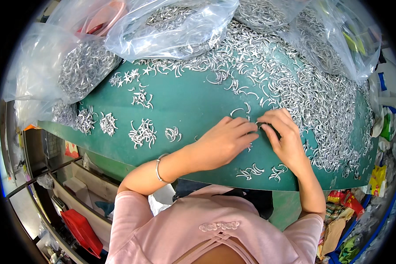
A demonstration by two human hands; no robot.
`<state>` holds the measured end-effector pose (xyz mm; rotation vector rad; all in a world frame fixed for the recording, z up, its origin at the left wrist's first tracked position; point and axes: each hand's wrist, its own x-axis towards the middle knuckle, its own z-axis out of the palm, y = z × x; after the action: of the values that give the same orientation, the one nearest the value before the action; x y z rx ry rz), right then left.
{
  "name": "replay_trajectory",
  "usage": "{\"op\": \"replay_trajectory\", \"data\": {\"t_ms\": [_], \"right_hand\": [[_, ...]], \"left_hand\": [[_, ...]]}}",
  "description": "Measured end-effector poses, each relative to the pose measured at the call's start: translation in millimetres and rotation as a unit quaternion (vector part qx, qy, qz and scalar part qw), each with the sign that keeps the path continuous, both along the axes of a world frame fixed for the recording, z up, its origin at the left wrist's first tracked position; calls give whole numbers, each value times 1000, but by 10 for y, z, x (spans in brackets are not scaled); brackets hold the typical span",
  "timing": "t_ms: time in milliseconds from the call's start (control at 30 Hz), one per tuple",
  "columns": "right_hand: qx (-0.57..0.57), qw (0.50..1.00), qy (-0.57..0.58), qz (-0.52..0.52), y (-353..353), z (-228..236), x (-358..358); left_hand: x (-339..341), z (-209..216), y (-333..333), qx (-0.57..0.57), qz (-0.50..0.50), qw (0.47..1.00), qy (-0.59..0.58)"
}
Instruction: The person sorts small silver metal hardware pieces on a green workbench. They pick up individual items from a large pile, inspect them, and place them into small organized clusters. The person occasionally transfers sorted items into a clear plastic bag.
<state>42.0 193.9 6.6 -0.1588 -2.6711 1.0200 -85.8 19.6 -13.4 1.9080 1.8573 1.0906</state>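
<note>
My left hand (228,141) and my right hand (284,134) meet over the green table, fingertips nearly touching. The right thumb and forefinger are bent in a pinch at a small silvery curved metal piece (258,125). The left fingers are curled together beside it; what they hold, if anything, is hidden. Just beyond my hands lie a few loose curved pieces (237,111). Nearer me, two small groups of curved pieces (251,171) lie by the table edge. Left of my left hand are a small cluster (173,134) and a larger pile (142,133).
A broad heap of curved metal pieces (328,116) covers the table's right side. Clear plastic bags (171,33) of pieces line the far edge; another filled bag (86,66) stands at left. Star-shaped pieces (130,76) lie near it. A red container (81,231) sits below, left.
</note>
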Motion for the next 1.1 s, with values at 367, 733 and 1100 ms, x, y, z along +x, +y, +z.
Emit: {"op": "replay_trajectory", "data": {"t_ms": [367, 733, 1100], "right_hand": [[100, 993, -33, 44, -35, -105, -185], [134, 991, -19, 8, -17, -168, -317], [117, 991, -54, 46, 19, -123, -298]], "left_hand": [[6, -51, -80, -74, -70, 994, 31], [-200, -46, -31, -41, 128, 991, 23], [-258, -117, 7, -22, 213, 975, 59]]}}
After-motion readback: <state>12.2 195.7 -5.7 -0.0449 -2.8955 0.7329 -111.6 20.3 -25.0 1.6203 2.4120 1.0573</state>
